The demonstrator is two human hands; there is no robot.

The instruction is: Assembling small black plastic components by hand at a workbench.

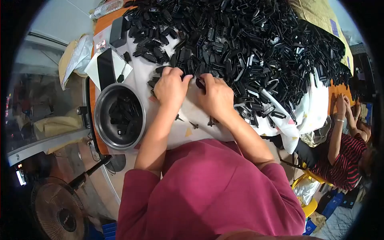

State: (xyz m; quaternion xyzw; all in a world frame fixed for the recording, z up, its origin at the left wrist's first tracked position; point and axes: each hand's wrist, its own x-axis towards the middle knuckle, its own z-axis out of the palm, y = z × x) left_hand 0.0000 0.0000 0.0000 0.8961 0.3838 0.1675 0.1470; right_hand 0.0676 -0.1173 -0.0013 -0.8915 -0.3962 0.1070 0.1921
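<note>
Maroon shirt on the person's torso lies nearest the camera, at 6 o'clock. Taking the hands as the dial's centre, a great heap of black parts spreads from 11 to 3 o'clock over a wooden table dressed with a pale cloth. A co-worker in a striped shirt is at 4 o'clock; a fan stands beyond the table towards 8 o'clock. Nearer in, also at 8 o'clock, a metal bowl contains more black parts.

The left hand is at the heap's near edge, fingers curled, thumb towards 1 o'clock; I cannot tell whether they hold anything. The right hand has thumb and fingers drawn narrow, apparently around a small dark piece just beside the heap.

A black phone-like slab lies between 9 and 10 o'clock. The step in hand looks like fingering single pieces at the heap's edge; the next move seems to call for a light pinch that leaves neighbouring parts undisturbed. Smallest, 2 loose bits lie on the cloth at 6 o'clock
</note>
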